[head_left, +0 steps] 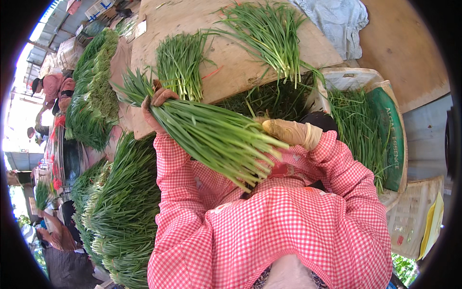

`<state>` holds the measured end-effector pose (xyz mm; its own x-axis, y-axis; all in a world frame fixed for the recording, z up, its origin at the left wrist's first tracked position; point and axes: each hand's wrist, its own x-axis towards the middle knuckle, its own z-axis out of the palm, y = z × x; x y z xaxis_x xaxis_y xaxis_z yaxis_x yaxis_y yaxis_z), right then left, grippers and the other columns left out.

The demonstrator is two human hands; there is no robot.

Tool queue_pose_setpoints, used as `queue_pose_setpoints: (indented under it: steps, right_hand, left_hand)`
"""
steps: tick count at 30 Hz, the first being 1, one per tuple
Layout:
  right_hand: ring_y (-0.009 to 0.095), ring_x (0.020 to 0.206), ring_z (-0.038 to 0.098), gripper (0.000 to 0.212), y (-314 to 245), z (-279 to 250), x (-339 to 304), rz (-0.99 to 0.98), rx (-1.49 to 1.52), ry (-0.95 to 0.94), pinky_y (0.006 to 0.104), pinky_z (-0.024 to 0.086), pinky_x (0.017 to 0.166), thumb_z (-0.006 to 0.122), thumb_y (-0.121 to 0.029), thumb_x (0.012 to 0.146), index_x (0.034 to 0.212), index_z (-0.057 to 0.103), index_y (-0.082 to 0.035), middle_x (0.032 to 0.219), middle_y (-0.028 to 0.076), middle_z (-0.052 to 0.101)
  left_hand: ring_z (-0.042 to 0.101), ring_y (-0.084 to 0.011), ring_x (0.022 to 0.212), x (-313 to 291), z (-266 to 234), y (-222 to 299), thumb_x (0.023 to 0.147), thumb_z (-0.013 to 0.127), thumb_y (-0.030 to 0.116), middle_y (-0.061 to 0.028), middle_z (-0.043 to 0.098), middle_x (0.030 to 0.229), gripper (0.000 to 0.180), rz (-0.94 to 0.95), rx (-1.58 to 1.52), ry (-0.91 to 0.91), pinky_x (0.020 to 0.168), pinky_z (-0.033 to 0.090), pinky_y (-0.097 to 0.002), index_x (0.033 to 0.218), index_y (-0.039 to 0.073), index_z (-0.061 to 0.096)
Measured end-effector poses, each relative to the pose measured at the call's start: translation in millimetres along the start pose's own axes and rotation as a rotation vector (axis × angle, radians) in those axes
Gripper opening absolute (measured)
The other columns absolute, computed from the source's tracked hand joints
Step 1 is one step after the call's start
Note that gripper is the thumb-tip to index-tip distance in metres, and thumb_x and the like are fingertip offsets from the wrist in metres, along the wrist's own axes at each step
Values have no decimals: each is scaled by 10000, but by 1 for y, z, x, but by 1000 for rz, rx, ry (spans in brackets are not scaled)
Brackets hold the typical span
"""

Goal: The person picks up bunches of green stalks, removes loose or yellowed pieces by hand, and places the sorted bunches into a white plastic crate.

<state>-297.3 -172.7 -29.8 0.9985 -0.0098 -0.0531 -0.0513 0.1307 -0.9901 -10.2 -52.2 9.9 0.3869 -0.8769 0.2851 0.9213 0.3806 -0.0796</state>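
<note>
A bunch of garlic chives [211, 132] is held slantwise before my chest, its leaf tips at upper left and pale stem ends at lower right. My left hand [156, 103], in a brownish glove, wraps round the leafy end. Beside the stem ends is my right hand [291, 132] in a beige glove, its fingers drawn together. Whether anything is pinched in them is hidden. Just beyond, a smaller chive bunch [180, 62] and a larger, looser chive pile [269, 38] lie on the wooden table [216, 79].
A crate [351, 74] with loose chives and a green panel stands at my right. Tall chive heaps [127, 202] rise at my left, with another heap [96, 91] farther off. Light-blue cloth [337, 24] lies at the far right of the table. Other people [55, 91] work at far left.
</note>
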Motion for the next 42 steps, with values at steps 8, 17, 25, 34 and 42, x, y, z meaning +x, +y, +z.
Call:
queue_pose_setpoints:
  steps: [8, 17, 25, 34, 42]
  right_hand:
    - [44, 509, 400, 376, -15, 12, -27, 145, -40, 439, 183, 345, 480, 500, -415, 895, 814, 593, -60, 647, -24, 529]
    - [56, 431, 367, 267, -25, -11, -53, -271, 677, 1069, 216, 349, 423, 482, -349, 911, 778, 520, -120, 551, -42, 415]
    - [38, 489, 300, 320, -14, 5, -51, 40, 88, 498, 208, 285, 467, 516, -351, 894, 1029, 563, -65, 585, -82, 344]
    - [52, 468, 267, 347, -18, 45, 23, 139, 631, 223, 204, 261, 488, 422, -370, 935, 854, 560, -62, 545, -81, 278]
    - [80, 586, 466, 160, -34, 2, -92, -526, 649, -24, 232, 404, 577, 536, -207, 849, 914, 550, -62, 683, 5, 506]
  left_hand:
    - [555, -298, 776, -44, -38, 35, 784, 474, 208, -91, 572, 686, 180, 361, 549, 598, 852, 433, -462, 761, 41, 537]
    - [592, -325, 781, -39, -88, 65, 786, 472, 200, -162, 633, 832, 209, 432, 428, 765, 773, 477, -468, 794, 19, 576]
    - [577, -357, 886, -47, -63, 53, 805, 450, 249, -163, 610, 966, 234, 548, 422, 855, 804, 464, -531, 880, 48, 543]
    - [588, -324, 826, -44, -63, 34, 805, 455, 286, -133, 623, 893, 252, 550, 448, 861, 758, 480, -510, 823, 57, 559]
    - [590, -332, 826, -54, -59, 55, 808, 455, 251, -149, 621, 887, 232, 578, 426, 803, 750, 487, -512, 846, 47, 558]
